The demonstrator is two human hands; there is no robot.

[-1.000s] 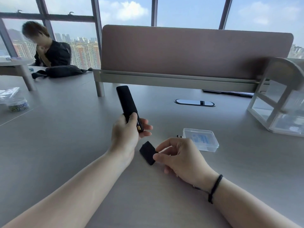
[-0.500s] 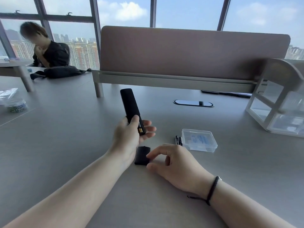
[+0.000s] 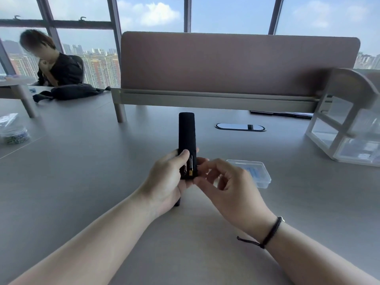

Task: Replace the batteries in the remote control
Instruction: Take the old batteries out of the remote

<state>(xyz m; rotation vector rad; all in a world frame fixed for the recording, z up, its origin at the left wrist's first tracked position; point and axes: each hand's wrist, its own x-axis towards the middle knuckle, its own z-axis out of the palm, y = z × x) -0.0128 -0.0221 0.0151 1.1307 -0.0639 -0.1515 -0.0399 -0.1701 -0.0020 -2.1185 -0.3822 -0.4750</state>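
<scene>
My left hand point(image 3: 164, 182) holds a black remote control point(image 3: 186, 136) upright over the grey table point(image 3: 82, 171), back side toward me. Its battery bay at the lower end is uncovered, and a battery point(image 3: 190, 166) with a gold tip shows inside. My right hand point(image 3: 228, 188) is just right of the bay, fingers curled and apart, fingertips near the remote's lower edge, holding nothing that I can see. A small dark corner of the battery cover point(image 3: 177, 203) peeks out on the table under my left hand. The spare batteries are hidden behind my right hand.
A clear plastic box point(image 3: 258, 173) lies on the table right of my hands. A white shelf rack point(image 3: 347, 124) stands at the far right. A desk divider point(image 3: 236, 64) and cable slot point(image 3: 240, 127) lie behind. At the far left a person sits beside a bag.
My right hand set the battery cover down on the table, let it go and rose to the remote's open bay. My left hand turned the remote upright and shifted right.
</scene>
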